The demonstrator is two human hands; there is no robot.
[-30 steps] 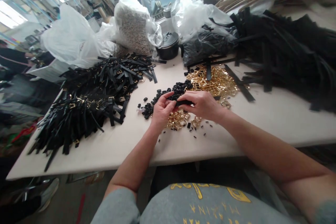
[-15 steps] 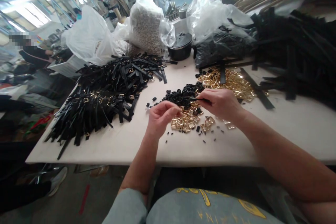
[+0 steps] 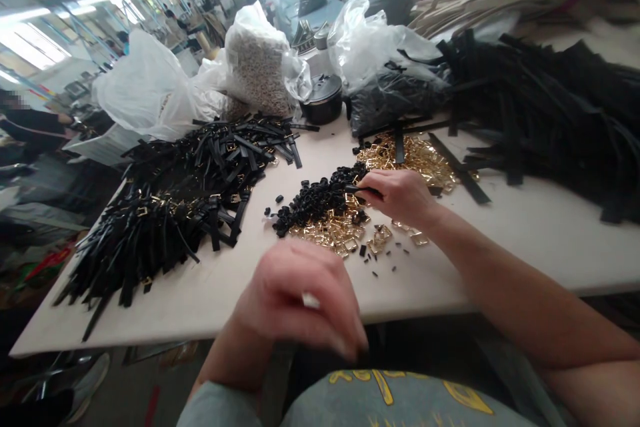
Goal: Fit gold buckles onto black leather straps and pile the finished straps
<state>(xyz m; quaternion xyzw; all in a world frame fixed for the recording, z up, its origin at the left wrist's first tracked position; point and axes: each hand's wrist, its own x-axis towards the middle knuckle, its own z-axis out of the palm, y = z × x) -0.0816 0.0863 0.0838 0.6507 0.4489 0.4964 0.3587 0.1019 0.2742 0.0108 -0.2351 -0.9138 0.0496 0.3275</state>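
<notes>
My right hand (image 3: 400, 195) is closed on a short black strap (image 3: 370, 191). Gold metal shows at the strap's far end, perhaps a buckle. Beneath it lie a heap of small black loops (image 3: 320, 197) and a scatter of loose gold buckles (image 3: 335, 230). My left hand (image 3: 305, 293) hovers over the table's front edge, close to my body. Its fingertips are pinched together and blurred, so what they hold, if anything, is hidden.
Buckled black straps (image 3: 165, 220) are piled on the table (image 3: 430, 280) at left, unbuckled strips (image 3: 540, 113) at right. More gold buckles (image 3: 420, 160) lie behind my right hand. A black pot (image 3: 323, 100) and filled plastic bags (image 3: 257, 57) stand at the back. A person (image 3: 30, 120) is at far left.
My left hand has come away from the buckles and moved toward my body. My right hand still grips the strap over the heap. The whole view has shifted a little.
</notes>
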